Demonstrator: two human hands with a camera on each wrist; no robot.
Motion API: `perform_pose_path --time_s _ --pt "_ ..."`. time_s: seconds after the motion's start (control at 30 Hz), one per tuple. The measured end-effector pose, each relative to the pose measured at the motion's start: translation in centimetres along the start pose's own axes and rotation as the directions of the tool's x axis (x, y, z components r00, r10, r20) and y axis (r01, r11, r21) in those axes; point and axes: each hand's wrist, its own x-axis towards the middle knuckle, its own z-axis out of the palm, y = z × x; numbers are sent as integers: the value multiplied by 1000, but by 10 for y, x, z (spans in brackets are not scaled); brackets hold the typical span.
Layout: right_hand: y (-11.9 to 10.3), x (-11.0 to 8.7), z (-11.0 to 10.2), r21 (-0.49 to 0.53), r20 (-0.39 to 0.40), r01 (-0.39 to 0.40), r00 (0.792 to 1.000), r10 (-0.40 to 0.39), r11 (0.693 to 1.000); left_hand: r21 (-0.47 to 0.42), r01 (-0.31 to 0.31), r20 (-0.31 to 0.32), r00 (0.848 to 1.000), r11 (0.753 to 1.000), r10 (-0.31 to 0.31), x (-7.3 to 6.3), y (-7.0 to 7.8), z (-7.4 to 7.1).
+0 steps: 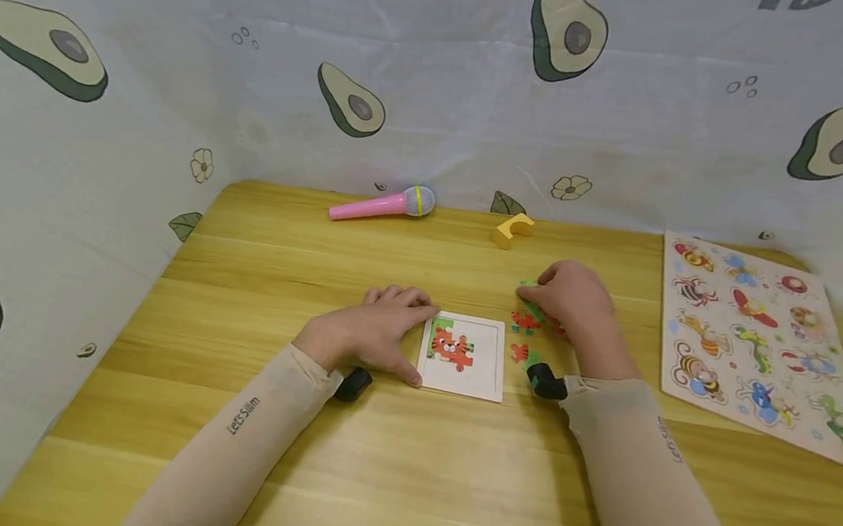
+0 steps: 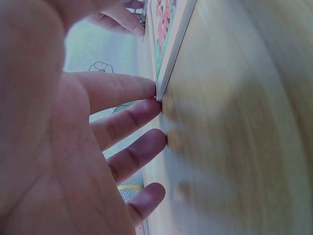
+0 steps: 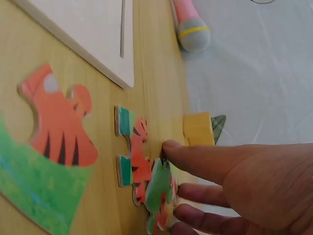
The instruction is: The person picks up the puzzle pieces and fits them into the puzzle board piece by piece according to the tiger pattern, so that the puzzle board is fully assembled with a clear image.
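A small white puzzle tray (image 1: 486, 361) lies on the table with joined pieces of an orange tiger picture (image 1: 452, 347) at its left side. My left hand (image 1: 379, 333) rests by that side, thumb at the near corner and forefinger at the far one; its fingers look straight in the left wrist view. To the tray's right, my right hand (image 1: 578, 298) pinches a green puzzle piece (image 3: 160, 183) between thumb and fingers. Beside it lies an orange and teal piece (image 3: 139, 161). Closer to the right wrist camera is an orange, striped piece with green (image 3: 63, 127).
A pink toy microphone (image 1: 377, 205) and a yellow arch block (image 1: 512, 230) lie along the table's back. On the right is a large board of insect pictures (image 1: 768, 343). An avocado-print cloth (image 1: 452, 90) hangs behind the table.
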Motion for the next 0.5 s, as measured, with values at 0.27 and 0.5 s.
perform_pose_path --time_s 0.27,0.5 --pt "1 6 6 44 -13 137 991 -137 990 4 -6 10 1000 1000 6 0 2 -1" --pt "6 5 5 94 -96 254 965 -245 963 3 -1 6 1000 1000 1 -1 1 -2"
